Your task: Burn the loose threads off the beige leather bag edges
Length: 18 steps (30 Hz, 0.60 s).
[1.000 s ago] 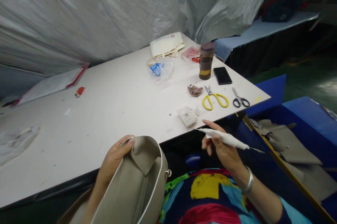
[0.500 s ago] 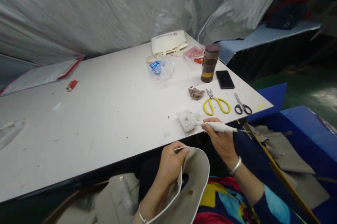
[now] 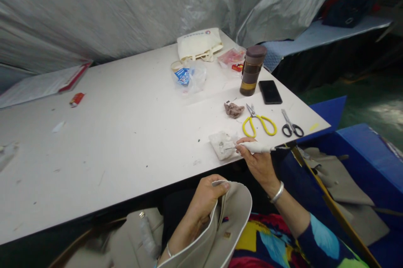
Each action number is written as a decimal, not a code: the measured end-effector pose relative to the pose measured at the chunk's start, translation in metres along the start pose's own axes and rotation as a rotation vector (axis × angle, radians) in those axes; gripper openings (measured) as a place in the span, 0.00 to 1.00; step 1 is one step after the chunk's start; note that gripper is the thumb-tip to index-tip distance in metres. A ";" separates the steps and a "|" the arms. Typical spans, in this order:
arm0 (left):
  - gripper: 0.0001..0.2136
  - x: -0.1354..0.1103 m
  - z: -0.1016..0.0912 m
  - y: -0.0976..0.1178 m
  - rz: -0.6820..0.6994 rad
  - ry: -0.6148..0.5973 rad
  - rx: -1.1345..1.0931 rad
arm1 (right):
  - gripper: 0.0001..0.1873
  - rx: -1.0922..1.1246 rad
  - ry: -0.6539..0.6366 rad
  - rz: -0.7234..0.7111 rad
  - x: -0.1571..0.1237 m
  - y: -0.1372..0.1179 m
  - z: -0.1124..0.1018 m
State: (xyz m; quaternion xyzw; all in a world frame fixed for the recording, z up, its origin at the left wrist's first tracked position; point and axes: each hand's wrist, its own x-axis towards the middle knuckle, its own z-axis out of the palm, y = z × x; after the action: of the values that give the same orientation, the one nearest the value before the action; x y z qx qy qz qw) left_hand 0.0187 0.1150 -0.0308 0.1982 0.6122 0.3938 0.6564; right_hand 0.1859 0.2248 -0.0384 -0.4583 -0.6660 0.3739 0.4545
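My left hand (image 3: 209, 194) pinches the upper edge of a beige leather-like bag piece (image 3: 234, 213) with pale edges. The piece hangs open over my lap, and a small tan patch shows inside it. In my right hand (image 3: 260, 167) is a thin pointed tool (image 3: 256, 147) with a white wrapped handle, held like a pen. Its metal tip lies over a crumpled white pad (image 3: 219, 150) at the table's front edge; contact there is hard to make out. Just beyond the hand lie yellow-handled scissors (image 3: 260, 125) and black-handled scissors (image 3: 292, 127).
On the white table (image 3: 126, 129) stand a brown bottle (image 3: 252, 71), a black phone (image 3: 270, 92), a brown crumpled cloth (image 3: 234, 110), a plastic bag (image 3: 193, 77) and a cream tote bag (image 3: 200, 45). A blue bin (image 3: 371, 154) with beige pieces is at my right. More beige pieces (image 3: 126, 238) lie lower left.
My right hand has shifted slightly left, bringing the tool's tip further over the white pad. The beige piece has tipped a little lower in my left hand. The view has shifted slightly.
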 end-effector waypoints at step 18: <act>0.15 -0.005 -0.004 -0.001 0.045 0.002 0.137 | 0.15 0.122 -0.008 0.069 -0.009 -0.011 -0.011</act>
State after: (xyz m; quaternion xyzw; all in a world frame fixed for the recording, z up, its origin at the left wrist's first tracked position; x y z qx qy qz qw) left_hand 0.0158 0.1095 -0.0289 0.2561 0.6337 0.3656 0.6318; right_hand 0.1947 0.2139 -0.0277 -0.4511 -0.6277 0.4309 0.4658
